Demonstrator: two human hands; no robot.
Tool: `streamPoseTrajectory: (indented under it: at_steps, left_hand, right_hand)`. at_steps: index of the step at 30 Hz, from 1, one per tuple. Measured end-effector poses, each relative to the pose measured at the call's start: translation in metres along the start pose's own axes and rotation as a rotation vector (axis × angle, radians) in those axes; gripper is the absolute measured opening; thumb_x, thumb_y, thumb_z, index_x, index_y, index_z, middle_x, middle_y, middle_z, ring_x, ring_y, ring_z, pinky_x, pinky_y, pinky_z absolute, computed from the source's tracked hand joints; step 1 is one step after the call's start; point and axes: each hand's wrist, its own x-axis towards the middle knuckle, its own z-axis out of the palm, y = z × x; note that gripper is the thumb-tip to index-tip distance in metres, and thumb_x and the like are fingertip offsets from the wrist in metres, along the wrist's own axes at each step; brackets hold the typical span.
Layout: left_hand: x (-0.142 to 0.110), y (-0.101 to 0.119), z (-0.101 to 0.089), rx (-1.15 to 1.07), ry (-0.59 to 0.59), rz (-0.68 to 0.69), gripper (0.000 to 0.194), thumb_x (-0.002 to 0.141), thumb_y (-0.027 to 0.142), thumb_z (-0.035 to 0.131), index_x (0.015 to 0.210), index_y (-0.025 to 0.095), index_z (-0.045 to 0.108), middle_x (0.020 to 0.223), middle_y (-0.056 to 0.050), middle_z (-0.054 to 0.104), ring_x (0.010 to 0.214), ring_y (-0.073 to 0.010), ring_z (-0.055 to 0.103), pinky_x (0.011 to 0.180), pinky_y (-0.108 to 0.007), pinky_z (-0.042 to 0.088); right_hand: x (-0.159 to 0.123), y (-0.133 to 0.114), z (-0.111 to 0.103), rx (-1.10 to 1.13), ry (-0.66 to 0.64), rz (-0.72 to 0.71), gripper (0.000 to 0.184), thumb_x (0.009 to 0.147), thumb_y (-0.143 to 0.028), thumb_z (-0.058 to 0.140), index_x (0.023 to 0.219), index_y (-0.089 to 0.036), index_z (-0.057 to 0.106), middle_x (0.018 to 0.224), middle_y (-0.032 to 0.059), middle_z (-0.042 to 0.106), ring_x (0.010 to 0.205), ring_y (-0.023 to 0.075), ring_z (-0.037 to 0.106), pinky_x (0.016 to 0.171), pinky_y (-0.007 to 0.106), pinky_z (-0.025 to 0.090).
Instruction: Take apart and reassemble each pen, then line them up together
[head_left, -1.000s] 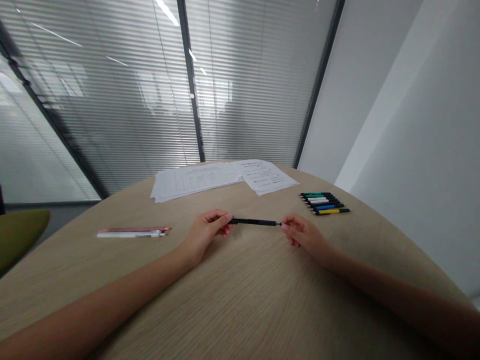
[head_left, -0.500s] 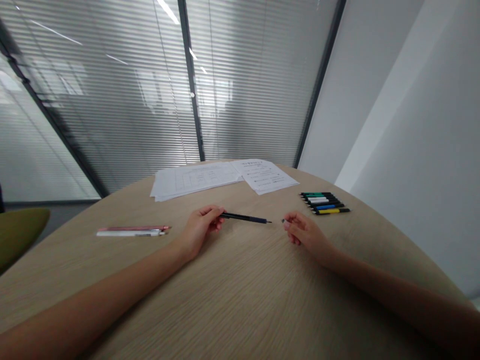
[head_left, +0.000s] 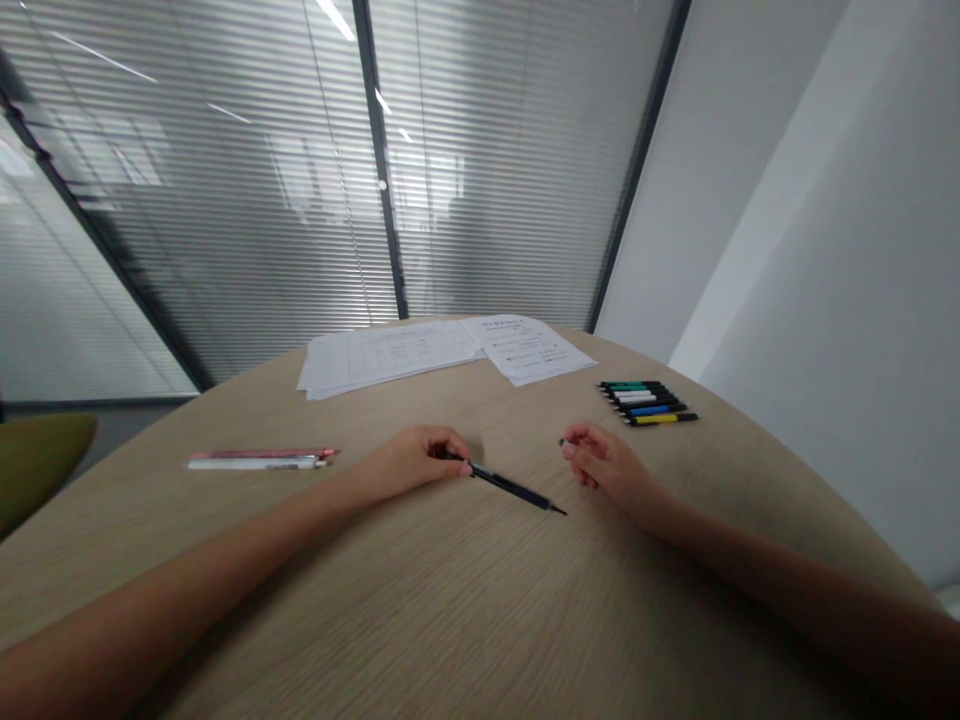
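Observation:
My left hand (head_left: 435, 458) is closed on a slim dark mechanical pencil (head_left: 517, 489), pinching its rear end between thumb and fingers. The pencil's narrow tip points right and toward me, low over the table. To its right, my right hand (head_left: 604, 458) is curled, with thumb and fingertips pinched together. A tiny dark piece (head_left: 562, 441) sticks out from that pinch; it is too small to identify, and most of it is hidden by the fingers. The two hands are apart.
On the round wooden table (head_left: 465, 620), several pens (head_left: 646, 402) lie in a row at the right. A few pink and white pencils or pens (head_left: 259, 459) lie at the left. Printed papers (head_left: 397, 354) rest at the far edge. A green chair (head_left: 45, 460) stands beyond the left edge.
My left hand has moved right and turned, so the mechanical pencil's tip has swung toward me. My right hand stays nearly in place, still pinching the tiny dark piece.

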Motion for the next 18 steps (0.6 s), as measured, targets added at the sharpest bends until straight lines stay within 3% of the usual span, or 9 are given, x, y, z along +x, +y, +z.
streamPoseTrajectory:
  at_steps: [4, 9, 14, 18]
  left_hand:
    - [-0.001, -0.002, -0.005, 0.248, -0.025, 0.134, 0.009, 0.062, 0.027, 0.061, 0.065, 0.019, 0.063, 0.053, 0.003, 0.055, 0.048, -0.0094, 0.045, 0.045, -0.017, 0.031]
    - [-0.004, 0.007, -0.004, 0.46, -0.122, 0.365, 0.007, 0.069, 0.021, 0.054, 0.069, 0.018, 0.061, 0.076, -0.003, 0.058, 0.07, -0.0139, 0.052, 0.065, -0.022, 0.038]
    - [-0.006, 0.011, -0.003, 0.527, -0.155, 0.408, 0.008, 0.071, 0.023, 0.053, 0.073, 0.017, 0.059, 0.087, -0.006, 0.057, 0.079, -0.0158, 0.052, 0.073, -0.026, 0.038]
    - [-0.007, 0.012, 0.001, 0.585, -0.078, 0.43, 0.013, 0.072, 0.029, 0.055, 0.078, 0.018, 0.061, 0.088, -0.006, 0.058, 0.085, -0.0184, 0.052, 0.08, -0.03, 0.035]
  right_hand:
    - [-0.001, -0.001, 0.0, -0.008, -0.018, -0.008, 0.026, 0.067, -0.042, 0.051, 0.077, -0.019, 0.044, 0.049, -0.0078, 0.041, 0.042, 0.0071, 0.039, 0.042, 0.021, 0.032]
    - [-0.002, 0.001, 0.0, -0.025, -0.046, -0.027, 0.023, 0.068, -0.039, 0.051, 0.076, -0.019, 0.044, 0.05, -0.0075, 0.039, 0.044, 0.0076, 0.039, 0.043, 0.021, 0.031]
    - [-0.004, 0.001, 0.001, -0.099, -0.058, -0.124, 0.016, 0.069, -0.034, 0.051, 0.075, -0.02, 0.045, 0.058, -0.0046, 0.044, 0.053, 0.0096, 0.044, 0.051, 0.023, 0.036]
    - [-0.009, 0.0, 0.0, -0.312, -0.057, -0.266, 0.009, 0.072, -0.028, 0.052, 0.075, -0.02, 0.049, 0.06, -0.0029, 0.045, 0.053, 0.0104, 0.042, 0.051, 0.024, 0.036]
